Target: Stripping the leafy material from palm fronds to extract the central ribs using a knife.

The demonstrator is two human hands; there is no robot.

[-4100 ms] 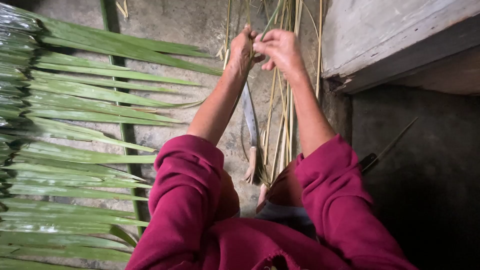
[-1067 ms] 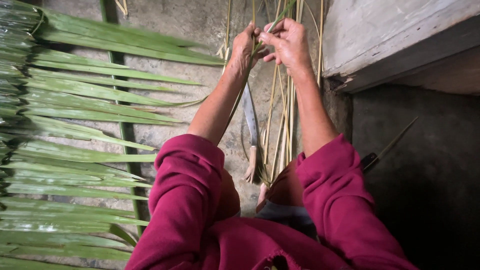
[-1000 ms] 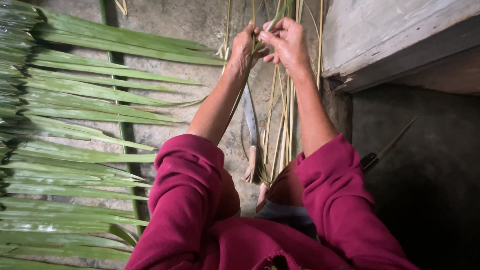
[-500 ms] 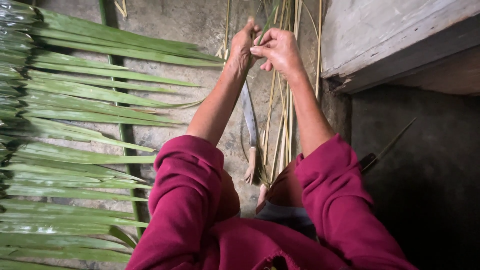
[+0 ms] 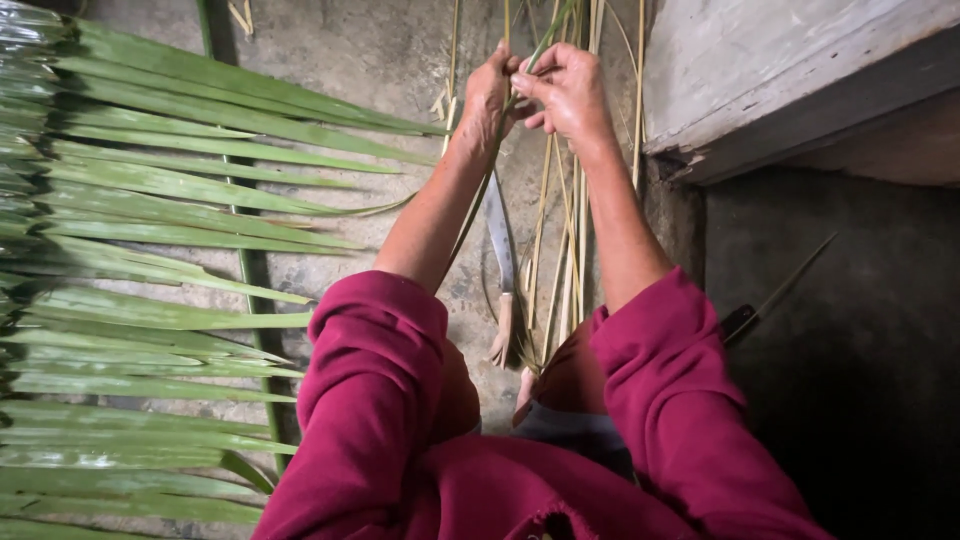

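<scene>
— What have the hands got?
— The left hand (image 5: 487, 92) is closed round a thin green leaf strip (image 5: 543, 42); the right hand (image 5: 570, 88) pinches the same strip, fingers curled, just beside the left.
— And about them?
— Pale stripped midribs (image 5: 560, 240) lie on the concrete floor (image 5: 370, 40) beneath; a knife (image 5: 500, 255) beside them; palm fronds (image 5: 150, 230) spread at left.

Both hands shifted slightly up from half a second ago; right hand (image 5: 572, 90) fingers curled tighter, pinching the green leaf strip (image 5: 545, 40) against the left hand (image 5: 488, 95).
</scene>
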